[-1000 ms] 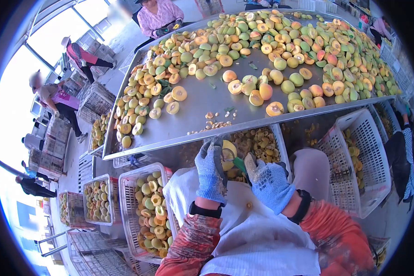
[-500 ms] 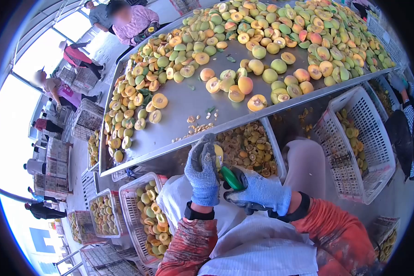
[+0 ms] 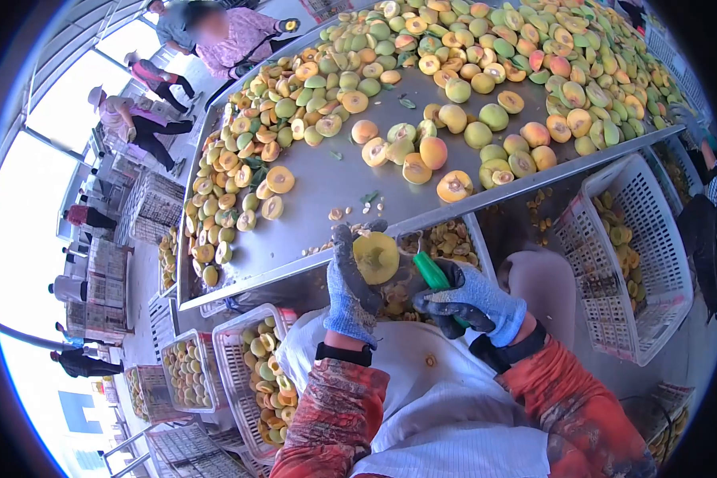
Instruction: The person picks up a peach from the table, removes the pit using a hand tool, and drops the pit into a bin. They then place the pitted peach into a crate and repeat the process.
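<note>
Left hand (image 3: 350, 288): fingers pinch fruit half (image 3: 376, 257). Right hand (image 3: 479, 301): fingers curl round green handle (image 3: 431, 272). Fruit half could drop if pinch too loose.

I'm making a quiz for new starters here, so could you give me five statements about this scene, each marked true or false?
1. The left hand holds a cut fruit. True.
2. Both hands are bare. False: they wear gloves.
3. The right hand holds a green-handled tool. True.
4. A metal table stands beyond the hands. True.
5. All fruit on that table is uncut. False: cut halves lie there.
</note>
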Demonstrator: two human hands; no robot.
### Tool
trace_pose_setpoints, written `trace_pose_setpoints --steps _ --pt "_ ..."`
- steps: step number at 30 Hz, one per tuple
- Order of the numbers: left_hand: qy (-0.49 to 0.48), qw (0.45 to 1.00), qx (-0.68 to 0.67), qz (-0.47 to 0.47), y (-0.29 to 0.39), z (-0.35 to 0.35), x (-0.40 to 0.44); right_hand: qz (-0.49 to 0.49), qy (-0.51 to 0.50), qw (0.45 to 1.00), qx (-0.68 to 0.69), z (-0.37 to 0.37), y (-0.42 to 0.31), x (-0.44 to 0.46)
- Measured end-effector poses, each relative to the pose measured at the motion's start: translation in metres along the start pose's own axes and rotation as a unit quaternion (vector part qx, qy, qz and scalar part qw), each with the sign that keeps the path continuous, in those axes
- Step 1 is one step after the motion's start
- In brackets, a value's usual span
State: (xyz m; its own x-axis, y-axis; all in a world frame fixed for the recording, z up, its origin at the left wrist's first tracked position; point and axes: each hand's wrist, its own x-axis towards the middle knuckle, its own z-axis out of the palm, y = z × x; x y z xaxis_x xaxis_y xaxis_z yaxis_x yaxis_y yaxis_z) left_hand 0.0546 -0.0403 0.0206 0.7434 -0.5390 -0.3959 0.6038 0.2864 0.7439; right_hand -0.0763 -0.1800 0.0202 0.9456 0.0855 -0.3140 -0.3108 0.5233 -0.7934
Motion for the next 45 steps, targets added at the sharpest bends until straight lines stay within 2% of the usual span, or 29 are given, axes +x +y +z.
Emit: trace_pose_setpoints --steps 1,2,4,6,8,10,11,12,13,14,16,18,19,20,25,28,29,30,32,34,36,37,38,39,40,41,42,44,45 --pt "0.064 0.997 -0.005 0.031 0.001 0.000 -0.002 -0.020 0.134 0.973 -0.185 -0.001 0.004 0.005" --pt "0.062 0.997 -0.010 0.039 0.004 -0.005 -0.003 -0.025 0.130 0.972 -0.193 0.002 0.011 0.008" --pt "0.028 0.999 -0.009 0.032 0.005 -0.015 -0.007 -0.240 0.229 0.774 -0.540 0.010 0.023 0.004" --pt "0.013 0.998 0.000 0.058 0.003 -0.015 -0.015 -0.183 0.215 0.792 -0.541 0.029 0.024 0.000" --pt "-0.004 0.996 0.010 0.090 0.003 -0.009 -0.019 -0.224 0.218 0.689 -0.654 0.035 0.031 0.002" --pt "0.035 0.945 0.249 0.208 0.001 -0.001 -0.023 -0.207 0.211 0.643 -0.706 0.044 0.033 0.005" --pt "0.062 0.982 0.080 0.158 0.000 0.007 -0.019 -0.211 0.191 0.707 -0.647 0.049 0.031 0.009" --pt "0.055 0.982 0.081 0.159 0.001 0.011 -0.018 -0.215 0.170 0.766 -0.582 0.051 0.029 0.011" --pt "0.039 0.983 0.072 0.162 0.002 0.015 -0.014 -0.200 0.069 0.894 -0.395 0.047 0.022 0.015" --pt "0.025 0.985 0.064 0.160 0.001 0.018 -0.012 -0.202 0.076 0.893 -0.395 0.043 0.015 0.012" --pt "-0.002 0.993 0.014 0.117 0.000 0.028 -0.005 -0.024 -0.059 0.996 -0.056 0.032 0.002 0.004" --pt "-0.023 0.996 -0.037 0.078 0.005 0.032 -0.002 -0.015 -0.045 0.998 -0.035 0.016 0.005 0.001" --pt "-0.045 0.994 -0.074 0.066 0.009 0.031 -0.004 -0.160 0.076 0.940 -0.291 0.011 0.012 0.006" --pt "-0.065 0.991 -0.108 0.053 0.012 0.030 -0.005 -0.291 0.189 0.784 -0.515 0.009 0.019 0.009" --pt "-0.001 0.993 -0.084 0.086 0.002 0.006 0.002 -0.197 0.245 0.710 -0.630 0.036 0.013 0.002" --pt "-0.011 0.993 -0.021 0.112 -0.002 0.011 -0.008 -0.234 0.201 0.745 -0.592 0.038 0.030 0.015" --pt "0.001 0.994 -0.047 0.103 -0.001 0.013 -0.012 -0.293 0.086 0.828 -0.471 0.033 0.027 0.016" --pt "0.011 0.993 -0.072 0.095 0.001 0.014 -0.014 -0.293 0.089 0.826 -0.472 0.031 0.026 0.011" --pt "0.013 0.993 -0.066 0.100 0.006 0.009 -0.012 -0.015 -0.004 0.971 -0.240 0.046 0.004 -0.009" --pt "0.012 0.979 0.011 0.201 0.020 -0.010 -0.012 -0.020 0.000 0.978 -0.206 0.043 0.006 -0.017" --pt "0.103 0.968 0.022 0.228 0.052 -0.028 -0.051 -0.136 0.080 0.955 -0.250 0.033 0.015 -0.016" --pt "0.162 0.927 0.150 0.303 0.059 -0.086 -0.044 -0.160 0.108 0.940 -0.281 0.022 0.025 -0.011" --pt "0.201 0.796 0.367 0.438 0.058 -0.125 -0.058 -0.164 0.111 0.941 -0.275 0.019 0.030 -0.013" --pt "0.288 0.864 0.260 0.321 0.061 -0.182 -0.068 -0.144 0.120 0.943 -0.275 0.017 0.035 -0.016" --pt "0.306 0.853 0.286 0.310 0.059 -0.222 -0.085 -0.124 0.130 0.945 -0.275 0.015 0.035 -0.016" --pt "0.362 0.821 0.368 0.244 0.054 -0.274 -0.103 -0.030 0.113 0.973 -0.199 0.020 0.026 -0.025" --pt "0.377 0.776 0.493 0.110 0.056 -0.294 -0.128 -0.026 0.116 0.975 -0.189 0.018 0.030 -0.026" --pt "0.419 0.685 0.595 0.034 0.052 -0.376 -0.154 -0.063 0.089 0.972 -0.206 0.014 0.037 -0.026" --pt "0.420 0.681 0.600 0.033 0.060 -0.361 -0.150 -0.056 0.082 0.972 -0.211 0.012 0.038 -0.025"
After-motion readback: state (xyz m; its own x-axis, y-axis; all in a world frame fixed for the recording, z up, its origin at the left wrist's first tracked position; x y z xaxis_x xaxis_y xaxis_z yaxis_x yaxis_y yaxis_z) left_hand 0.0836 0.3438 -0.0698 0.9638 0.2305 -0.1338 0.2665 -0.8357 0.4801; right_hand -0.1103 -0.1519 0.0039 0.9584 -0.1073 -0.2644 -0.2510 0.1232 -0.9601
